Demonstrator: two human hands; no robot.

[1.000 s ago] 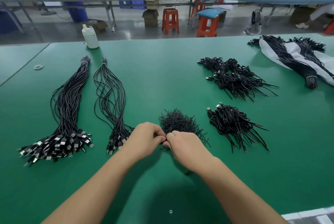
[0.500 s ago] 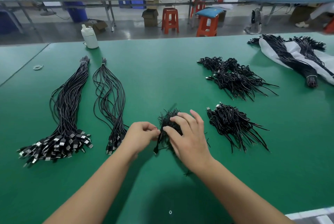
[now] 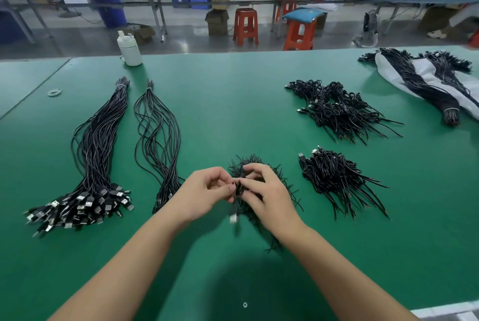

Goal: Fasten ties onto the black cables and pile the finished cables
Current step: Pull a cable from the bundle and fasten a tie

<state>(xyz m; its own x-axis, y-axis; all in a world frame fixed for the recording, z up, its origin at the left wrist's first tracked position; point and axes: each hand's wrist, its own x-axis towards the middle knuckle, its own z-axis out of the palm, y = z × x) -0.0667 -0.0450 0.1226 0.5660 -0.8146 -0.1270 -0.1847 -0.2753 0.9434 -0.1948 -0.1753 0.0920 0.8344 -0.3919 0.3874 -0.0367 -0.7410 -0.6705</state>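
My left hand [image 3: 204,192] and my right hand [image 3: 267,196] meet over the green table [image 3: 233,103], both pinching a folded black cable [image 3: 237,192] whose blurred USB plug [image 3: 233,218] hangs below. Right behind them lies a heap of short black ties [image 3: 255,162]. Two long bundles of loose cables lie to the left, a thick one [image 3: 96,149] and a thinner one [image 3: 158,136]. Piles of tied cables sit to the right, one near [image 3: 334,178] and one farther back [image 3: 339,110].
A white bottle [image 3: 129,49] stands at the table's far edge. A small ring of rubber bands [image 3: 55,92] lies at far left. More cable bundles rest on a white bag [image 3: 425,77] at the far right. Red stools and workbenches stand beyond the table.
My right hand reached into the tie heap, then came back to the left hand. Both hands now hold the folded cable slightly higher, its plug dangling.
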